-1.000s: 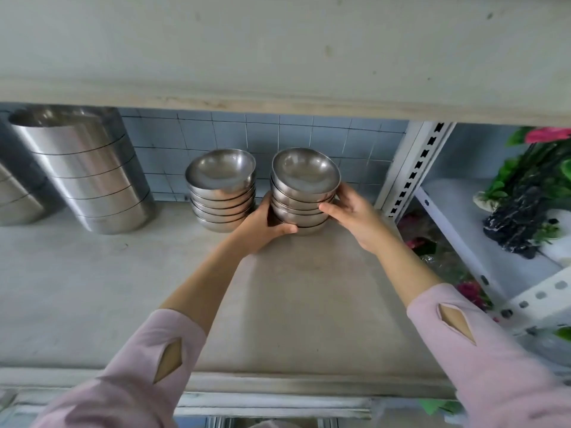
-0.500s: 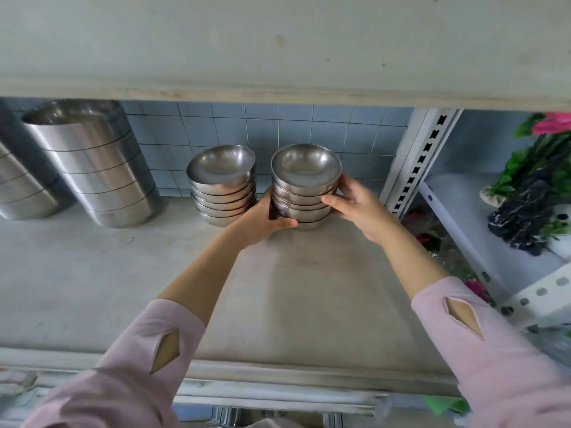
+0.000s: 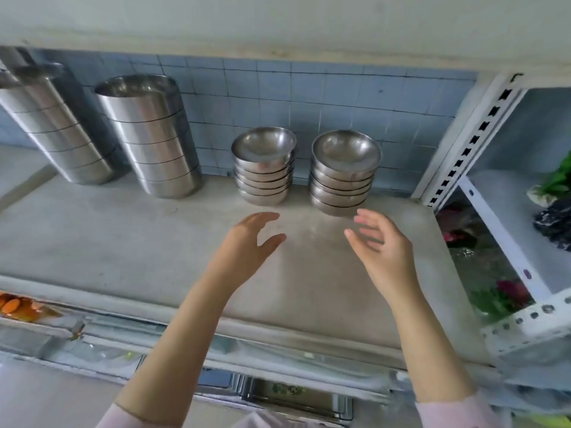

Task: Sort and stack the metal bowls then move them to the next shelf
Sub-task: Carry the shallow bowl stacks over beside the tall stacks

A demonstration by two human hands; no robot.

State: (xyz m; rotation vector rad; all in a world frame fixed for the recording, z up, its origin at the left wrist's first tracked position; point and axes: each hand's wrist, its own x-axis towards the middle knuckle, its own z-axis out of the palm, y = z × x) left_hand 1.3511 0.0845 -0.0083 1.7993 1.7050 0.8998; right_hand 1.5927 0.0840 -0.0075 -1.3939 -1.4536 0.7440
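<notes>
Two stacks of small metal bowls stand side by side at the back of the concrete shelf [image 3: 154, 242], against the blue tiled wall. The left stack [image 3: 263, 166] and the right stack [image 3: 343, 173] each hold several bowls. My left hand [image 3: 247, 242] hovers in front of the gap between them, fingers spread and relaxed, holding nothing. My right hand [image 3: 381, 242] hovers just in front of the right stack, also spread and empty. Neither hand touches a bowl.
Two tall stacks of larger steel containers stand further left, one upright-leaning [image 3: 151, 134], the other [image 3: 52, 128] at the far left. A white perforated upright [image 3: 472, 137] bounds the shelf on the right; beyond it a white rack [image 3: 525, 319] holds plants [image 3: 556, 183].
Both hands have let go of the right bowl stack and pulled back toward me, fingers spreading. The stack stays on the shelf. The camera view has shifted back and left.
</notes>
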